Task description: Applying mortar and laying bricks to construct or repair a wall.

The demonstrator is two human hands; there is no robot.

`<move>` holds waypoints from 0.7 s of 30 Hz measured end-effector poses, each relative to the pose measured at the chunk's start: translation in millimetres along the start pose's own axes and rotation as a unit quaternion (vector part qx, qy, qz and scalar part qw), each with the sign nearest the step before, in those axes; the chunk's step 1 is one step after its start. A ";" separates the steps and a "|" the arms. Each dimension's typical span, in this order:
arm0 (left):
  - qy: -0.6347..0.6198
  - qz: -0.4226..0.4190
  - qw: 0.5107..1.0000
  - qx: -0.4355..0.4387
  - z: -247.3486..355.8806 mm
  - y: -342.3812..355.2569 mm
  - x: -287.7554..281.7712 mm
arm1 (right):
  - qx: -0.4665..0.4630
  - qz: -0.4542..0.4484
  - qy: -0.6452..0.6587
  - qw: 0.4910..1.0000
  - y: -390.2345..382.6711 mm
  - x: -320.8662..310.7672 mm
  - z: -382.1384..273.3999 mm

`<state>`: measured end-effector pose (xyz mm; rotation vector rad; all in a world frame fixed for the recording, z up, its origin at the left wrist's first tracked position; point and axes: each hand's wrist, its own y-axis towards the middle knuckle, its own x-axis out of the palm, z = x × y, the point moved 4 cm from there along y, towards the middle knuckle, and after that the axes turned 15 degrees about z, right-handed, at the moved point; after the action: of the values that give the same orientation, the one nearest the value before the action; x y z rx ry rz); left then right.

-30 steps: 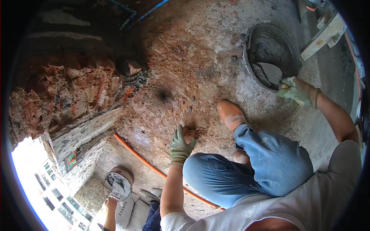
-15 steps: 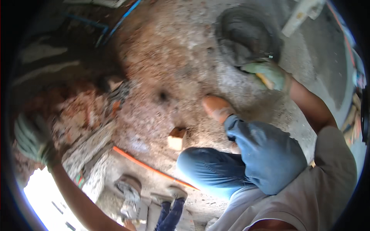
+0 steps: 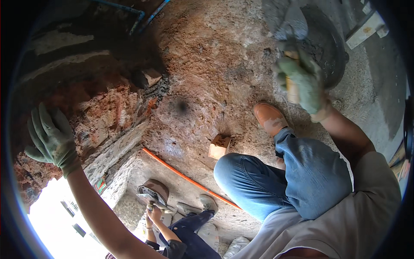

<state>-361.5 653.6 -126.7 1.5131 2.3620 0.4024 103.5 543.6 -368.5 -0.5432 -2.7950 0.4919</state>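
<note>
My right hand (image 3: pixel 304 80), in a green-grey work glove, is closed round the handle of a trowel (image 3: pixel 294 22). The trowel's grey blade points away from me, by the near-left rim of a round dark tub (image 3: pixel 342 64) with wet grey mortar (image 3: pixel 317 45) in it. Motion smears the hand and blade somewhat. On the left my gloved left hand (image 3: pixel 52 138) is spread, its fingers apart and nothing in them. It rests at or close to the rough broken brick wall (image 3: pixel 105 114); whether the palm presses on it I cannot tell.
An orange pipe (image 3: pixel 189 180) lies across the floor near a broken brick (image 3: pixel 219 146). At the lower left, a co-worker's hands (image 3: pixel 154 213) hold a tool over a bucket (image 3: pixel 156 190). Blue pipes (image 3: pixel 140 19) run at the far left. A pale beam (image 3: pixel 365 30) lies beyond the tub.
My right hand has lifted the trowel away from the tub's near edge, and the blade now shows. My left hand has spread its fingers. The co-worker's hands have come into view.
</note>
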 end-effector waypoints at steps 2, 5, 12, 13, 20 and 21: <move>-0.012 0.010 1.000 0.003 1.4 2.6 0.3 | -0.050 -0.025 -0.021 0.998 4.0 58.1 7.9; 0.013 -0.013 1.000 -0.003 4.9 14.3 -2.0 | -0.058 -0.111 -0.083 0.989 -6.5 152.3 51.8; 0.027 -0.082 0.996 -0.027 10.8 8.5 -12.1 | 0.113 -0.292 0.026 0.949 -50.1 271.7 98.3; 0.015 -0.075 0.997 -0.033 5.0 4.0 -11.0 | 0.153 -0.297 0.056 0.941 -50.8 253.1 98.5; 0.011 -0.064 0.997 -0.029 10.1 -1.6 7.0 | 0.062 -0.247 -0.094 0.962 -30.4 66.9 49.5; 0.021 -0.084 0.996 -0.023 15.7 0.1 9.4 | -0.036 -0.217 -0.160 0.962 -22.7 28.7 40.4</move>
<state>-358.9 663.2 -142.0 1.2869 2.4706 0.4491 58.3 524.1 -391.7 0.1600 -3.1153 0.4091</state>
